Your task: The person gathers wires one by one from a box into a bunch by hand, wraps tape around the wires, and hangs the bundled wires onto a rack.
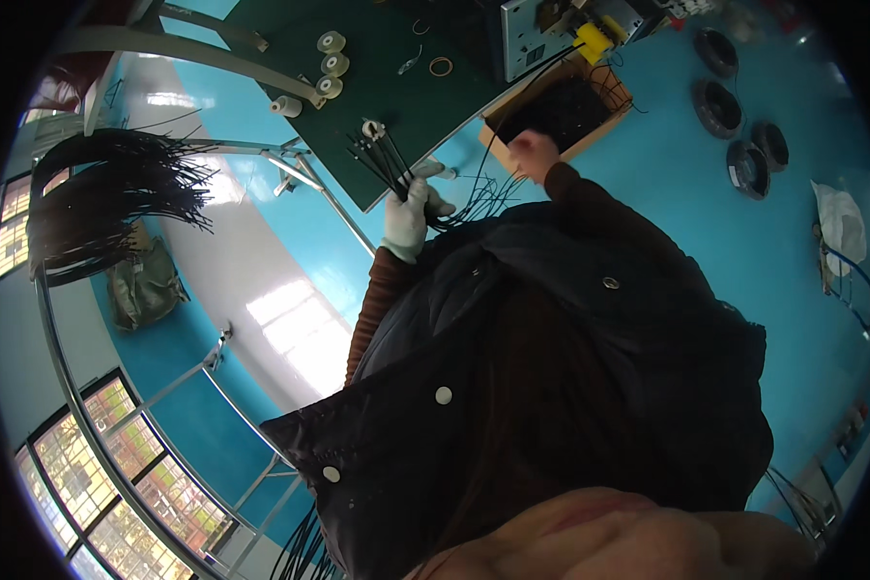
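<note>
My left hand (408, 217), in a white glove, is closed round a bundle of black cables (385, 166) near the front edge of the green tabletop (435, 111). Their cut ends fan out above the fist, and thin strands trail off to its right. Bare and slightly blurred, my right hand (536, 155) is at the near side of an open cardboard box (594, 137). Its fingers are curled together; whether they hold a strand cannot be made out. Dark material lies inside the box.
Several tape rolls (334, 65) stand on the tabletop, beside a metal machine (535, 41) with a yellow part (595, 41). Black coils (717, 108) lie on the blue floor at right. Black cable bundles (116, 198) hang from a metal rack at left.
</note>
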The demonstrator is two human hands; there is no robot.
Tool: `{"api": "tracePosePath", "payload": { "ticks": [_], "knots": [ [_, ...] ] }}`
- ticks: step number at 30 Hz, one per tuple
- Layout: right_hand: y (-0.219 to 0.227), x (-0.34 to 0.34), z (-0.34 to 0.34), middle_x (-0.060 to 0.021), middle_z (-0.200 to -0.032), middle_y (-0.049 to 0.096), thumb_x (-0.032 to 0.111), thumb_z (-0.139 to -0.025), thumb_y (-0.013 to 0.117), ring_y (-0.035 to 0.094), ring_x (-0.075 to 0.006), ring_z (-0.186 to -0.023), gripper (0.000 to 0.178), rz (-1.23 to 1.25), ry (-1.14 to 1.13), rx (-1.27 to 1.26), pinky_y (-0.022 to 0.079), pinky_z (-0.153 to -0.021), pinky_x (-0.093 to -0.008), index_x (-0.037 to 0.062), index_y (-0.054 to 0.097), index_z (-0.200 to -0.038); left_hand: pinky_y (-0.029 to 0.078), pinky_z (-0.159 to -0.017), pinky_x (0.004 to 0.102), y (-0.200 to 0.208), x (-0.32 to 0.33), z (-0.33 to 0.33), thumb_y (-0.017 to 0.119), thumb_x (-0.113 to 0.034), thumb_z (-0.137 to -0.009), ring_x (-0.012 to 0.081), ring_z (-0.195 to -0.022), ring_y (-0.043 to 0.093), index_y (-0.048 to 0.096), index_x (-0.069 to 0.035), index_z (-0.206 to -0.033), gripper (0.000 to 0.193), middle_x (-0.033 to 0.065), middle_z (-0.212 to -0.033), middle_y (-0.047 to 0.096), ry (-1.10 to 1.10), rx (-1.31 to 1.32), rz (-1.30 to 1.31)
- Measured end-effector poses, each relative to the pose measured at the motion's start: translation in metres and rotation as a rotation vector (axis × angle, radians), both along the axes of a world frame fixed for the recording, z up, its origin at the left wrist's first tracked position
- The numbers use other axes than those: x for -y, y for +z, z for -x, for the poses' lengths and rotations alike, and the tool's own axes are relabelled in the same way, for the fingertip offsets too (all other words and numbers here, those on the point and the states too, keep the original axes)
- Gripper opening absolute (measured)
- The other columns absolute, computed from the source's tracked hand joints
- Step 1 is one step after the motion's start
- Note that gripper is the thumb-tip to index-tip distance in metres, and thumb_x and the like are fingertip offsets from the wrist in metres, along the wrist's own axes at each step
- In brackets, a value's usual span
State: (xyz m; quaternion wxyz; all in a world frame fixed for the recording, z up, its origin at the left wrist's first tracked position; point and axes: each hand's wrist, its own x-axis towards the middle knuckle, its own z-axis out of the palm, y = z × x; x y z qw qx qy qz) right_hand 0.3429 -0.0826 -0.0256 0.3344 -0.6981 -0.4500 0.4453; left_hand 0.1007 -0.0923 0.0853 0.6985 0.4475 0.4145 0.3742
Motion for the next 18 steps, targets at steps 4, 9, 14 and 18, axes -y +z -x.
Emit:
{"api": "tracePosePath", "payload": {
  "ticks": [4, 9, 14, 18],
  "knots": [
    [0.028, -0.027, -0.022, -0.0053, -0.101, 0.055, 0.021, -0.083, 0.058, 0.056, -0.0128, -0.067, 0.042, -0.037, -0.362, -0.620, 0.041, -0.050, -0.0241, 0.0059, 0.047, -0.122, 0.033, -0.045, 0.0245, 0.006, 0.001, 0.009, 0.040, -0.023, -0.096, 0.0067, -0.043, 0.027, 0.048, 0.002, -0.120, 0.036, -0.0051, -0.054, 0.026, 0.023, -0.028, 0.152],
    [0.045, -0.064, -0.031, -0.0034, -0.098, 0.058, 0.026, -0.086, 0.057, 0.056, -0.0109, -0.069, 0.042, -0.127, -0.356, -0.736, 0.041, -0.052, -0.0238, 0.0048, 0.048, -0.121, 0.028, -0.039, 0.0227, 0.011, 0.007, 0.006, 0.043, -0.026, -0.096, 0.0053, -0.039, 0.026, 0.053, 0.001, -0.117, 0.036, -0.0062, -0.050, 0.025, -0.049, -0.131, 0.162],
    [0.036, -0.068, -0.023, -0.0030, -0.088, 0.062, 0.036, -0.092, 0.047, 0.058, -0.0111, -0.067, 0.034, -0.096, -0.329, -0.617, 0.044, -0.054, -0.0274, 0.0044, 0.059, -0.096, 0.029, -0.039, 0.0218, 0.011, 0.005, 0.006, 0.043, -0.025, -0.096, 0.0042, -0.037, 0.028, 0.055, 0.001, -0.114, 0.035, -0.0073, -0.046, 0.029, -0.044, -0.179, 0.198],
    [0.028, -0.057, -0.012, -0.0025, -0.083, 0.061, 0.035, -0.094, 0.045, 0.056, -0.0098, -0.066, 0.034, -0.087, -0.292, -0.578, 0.045, -0.055, -0.0260, 0.0041, 0.059, -0.093, 0.027, -0.039, 0.0226, 0.009, 0.006, 0.009, 0.045, -0.027, -0.095, 0.0049, -0.039, 0.025, 0.056, 0.002, -0.112, 0.036, -0.0063, -0.050, 0.024, -0.011, -0.188, 0.180]
  ]
}}
